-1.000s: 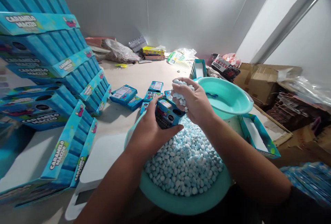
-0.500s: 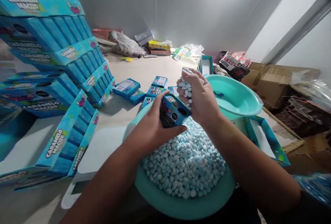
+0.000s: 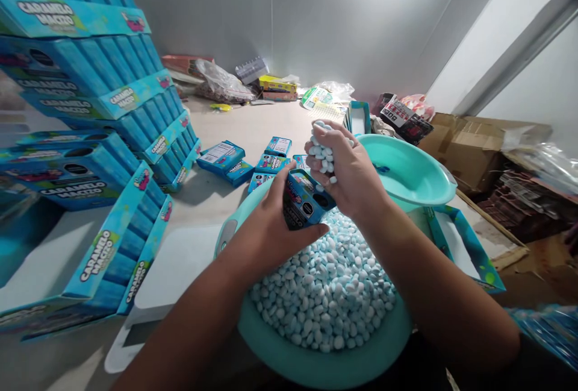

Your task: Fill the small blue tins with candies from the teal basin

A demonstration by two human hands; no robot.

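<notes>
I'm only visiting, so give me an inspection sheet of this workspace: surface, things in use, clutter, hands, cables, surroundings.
Surface: pale table, white scale on it.
Things in use: front teal basin of pale blue and white candies; small blue box.
Clutter: plastic bag and yellow box near the far wall.
Hands: left hand grips the small blue box; right hand holds candies beside it.
Cables: nothing seen.
Surroundings: grey far wall, stacked blue cartons at left, cardboard box at right.

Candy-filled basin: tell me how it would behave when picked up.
The basin is probably heavy, since many candies fill it. Tilted, it might spill some, as they look small, rounded and loose. Its smooth, plastic-looking surface may be slippery.
</notes>
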